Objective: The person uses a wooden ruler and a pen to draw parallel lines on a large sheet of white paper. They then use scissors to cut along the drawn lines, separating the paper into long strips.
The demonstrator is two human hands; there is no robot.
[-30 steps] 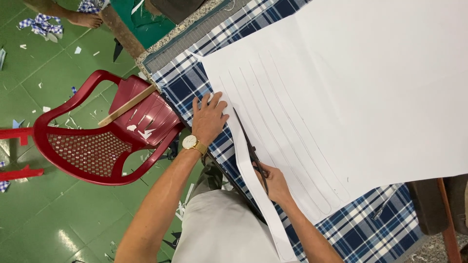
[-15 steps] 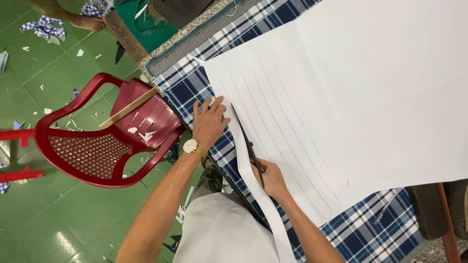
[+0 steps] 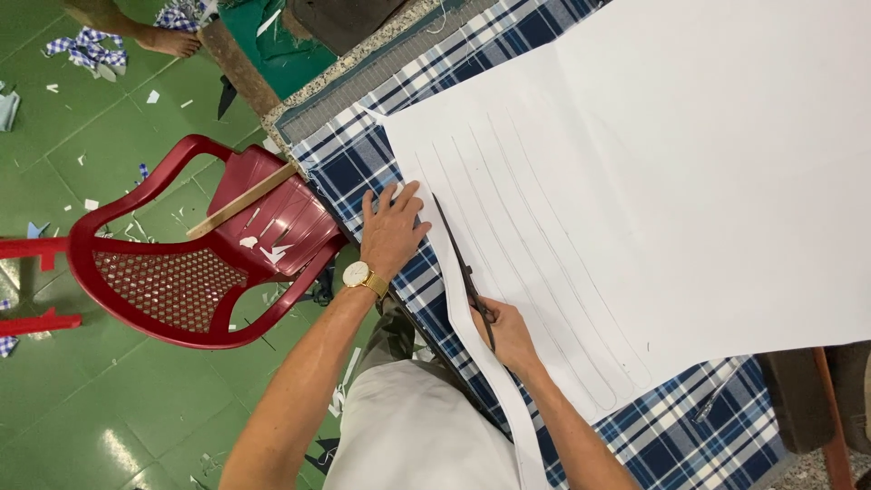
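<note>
Head view, looking down on our own arms. Landmark: the big white paper sheet (image 3: 653, 181) spread over the blue plaid cloth (image 3: 349, 163) on the table.

Right hand (image 3: 508, 334) sits at the near-left part of the sheet, fingers closed through the handles of the dark scissors (image 3: 463, 268). The blades point away from us along the outermost of the pencilled lines. Whether the blades stand apart or together we cannot tell; they read as 1 thin dark line.

Left hand (image 3: 392, 227) lies flat just off the sheet's left edge, fingers spread, palm down, pressing where paper meets cloth. It grips nothing. A gold wristwatch (image 3: 357, 274) sits on that wrist.

A long narrow paper strip (image 3: 494, 390) is already parted from the sheet's left edge and trails back toward our lap.

Step in hand, as we judge it: cutting 1 strip free along a drawn line, cut roughly half run, blade tip just right of the left hand's fingertips. Several more pencilled bands lie untouched to the right of the cut.

Next move, by our reading, calls for a steady forward bite that keeps to the line, with the left hand shifted farther up the sheet's edge to hold the paper flat ahead of the tip.

Left of the sheet: a red plastic chair (image 3: 172, 263) with a wooden stick (image 3: 240, 201) across its seat, scraps on the green floor (image 3: 82, 399).
</note>
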